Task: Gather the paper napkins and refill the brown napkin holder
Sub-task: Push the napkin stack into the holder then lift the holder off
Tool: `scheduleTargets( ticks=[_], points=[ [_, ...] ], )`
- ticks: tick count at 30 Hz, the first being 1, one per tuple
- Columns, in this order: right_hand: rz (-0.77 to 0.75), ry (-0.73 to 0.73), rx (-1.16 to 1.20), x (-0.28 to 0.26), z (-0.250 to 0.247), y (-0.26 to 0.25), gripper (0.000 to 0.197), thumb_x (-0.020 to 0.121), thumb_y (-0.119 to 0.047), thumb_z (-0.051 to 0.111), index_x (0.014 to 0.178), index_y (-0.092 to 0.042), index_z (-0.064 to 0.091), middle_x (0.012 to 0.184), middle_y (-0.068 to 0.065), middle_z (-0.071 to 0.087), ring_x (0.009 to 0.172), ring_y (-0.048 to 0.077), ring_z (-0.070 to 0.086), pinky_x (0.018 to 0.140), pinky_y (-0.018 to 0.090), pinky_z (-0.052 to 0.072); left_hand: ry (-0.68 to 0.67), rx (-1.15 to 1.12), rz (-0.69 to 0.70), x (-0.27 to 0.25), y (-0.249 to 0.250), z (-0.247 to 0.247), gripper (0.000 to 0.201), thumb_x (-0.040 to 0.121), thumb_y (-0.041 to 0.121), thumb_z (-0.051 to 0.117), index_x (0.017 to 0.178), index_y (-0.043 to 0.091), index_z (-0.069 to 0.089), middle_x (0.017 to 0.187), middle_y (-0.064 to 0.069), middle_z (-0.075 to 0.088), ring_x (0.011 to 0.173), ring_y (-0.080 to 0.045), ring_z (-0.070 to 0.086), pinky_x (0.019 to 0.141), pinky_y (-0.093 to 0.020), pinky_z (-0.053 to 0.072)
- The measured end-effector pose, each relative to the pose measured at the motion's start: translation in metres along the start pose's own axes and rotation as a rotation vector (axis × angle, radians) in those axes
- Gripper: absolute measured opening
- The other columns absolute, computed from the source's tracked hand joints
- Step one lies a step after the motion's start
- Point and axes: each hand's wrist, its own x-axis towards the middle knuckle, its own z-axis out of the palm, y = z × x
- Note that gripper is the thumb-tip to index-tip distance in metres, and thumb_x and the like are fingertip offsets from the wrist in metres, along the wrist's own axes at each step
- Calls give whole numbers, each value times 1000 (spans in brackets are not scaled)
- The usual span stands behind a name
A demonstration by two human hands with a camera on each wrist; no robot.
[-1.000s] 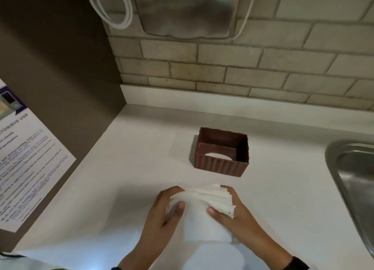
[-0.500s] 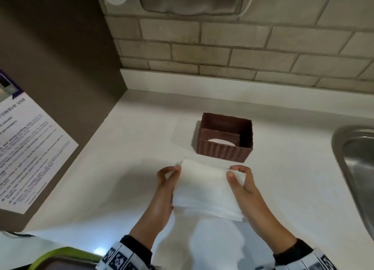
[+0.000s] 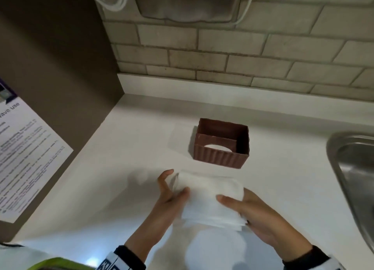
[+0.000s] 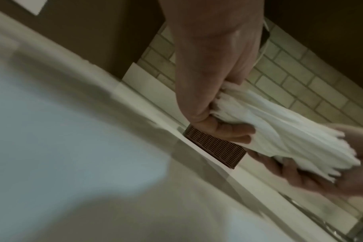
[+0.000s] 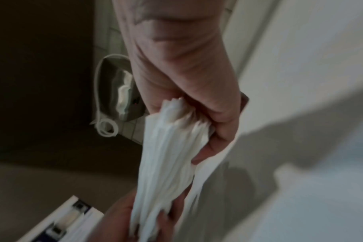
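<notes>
Together, the left hand [image 3: 169, 196] and the right hand [image 3: 261, 219] held a stack of white napkins [image 3: 208, 201] just above the white tabletop [image 3: 121, 168], fingers and thumbs of each hand pinching opposite ends of the stack. Just beyond the napkins, close but apart, stood the brown napkin holder [image 3: 220, 143], open-topped. A steel sink [image 3: 356, 168] lay at the right.

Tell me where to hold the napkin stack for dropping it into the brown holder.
Grip the napkin stack by its two opposite side edges, left hand and right hand each coming in sideways. The loose, fanned sheets need squeezing flat, and the brown holder opens upward, so lower it in from above.
</notes>
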Motion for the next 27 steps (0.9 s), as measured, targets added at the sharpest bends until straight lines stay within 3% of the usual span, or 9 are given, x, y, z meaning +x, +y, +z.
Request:
scheduleTargets(
  ticks=[3,5,8,11,14,16,18,22,27],
  points=[
    [-102,137,-171,0,-11,-18,46,85,-31,68,128,-32,51,117,-10,70,106,12,68,94,39,55,26,190,180,12,25,6,35,94,17,53,115,34,31,87,4,56,64,3,54,68,-13,46],
    [-188,208,-181,3,-18,-42,47,87,-28,66,128,-30,42,112,-9,68,98,10,67,77,24,58,1,305,301,28,51,14,19,95,16,50,107,29,41,95,13,55,71,10,52,70,-6,42],
    [-379,383,-254,18,-31,-73,44,93,-11,56,121,-22,24,71,-3,55,58,4,55,50,12,44,-3,461,408,58,87,27,19,99,7,47,107,18,61,104,17,61,89,17,54,81,1,35],
    [-484,464,-462,44,-43,-94,35,94,-1,48,111,-20,24,53,-2,33,35,3,37,43,12,32,-20,493,315,94,110,39,28,100,10,45,121,21,61,120,9,62,97,-10,62,84,-13,43],
    [-449,439,-675,72,-50,-107,31,93,4,44,104,-22,32,68,3,45,43,4,42,44,13,33,-57,567,187,125,113,43,37,98,12,47,132,26,54,133,-2,59,100,-24,63,90,-28,50],
    [-397,404,-838,91,-56,-107,34,89,7,43,102,-24,37,92,13,54,60,18,49,52,21,35,-68,665,153,139,111,46,42,97,11,46,137,24,50,137,-5,56,93,-18,56,75,-20,48],
    [-305,374,-958,104,-60,-106,39,83,11,38,105,-22,40,105,18,52,70,26,47,51,22,32,-60,771,159,149,110,50,45,96,11,45,140,22,46,141,-6,51,100,-18,57,78,-21,46],
    [-204,317,-1053,110,-62,-111,40,82,9,34,110,-17,44,100,14,48,65,22,44,46,21,29,-56,999,174,161,100,58,49,96,10,44,143,20,42,142,-13,46,123,-31,53,104,-35,43],
    [-86,237,-1193,104,-58,-126,32,86,3,34,110,-16,42,80,5,43,56,17,39,44,22,29,-43,1124,213,159,89,65,51,92,3,44,141,18,42,131,-16,49,116,-34,55,102,-39,44]
  ],
)
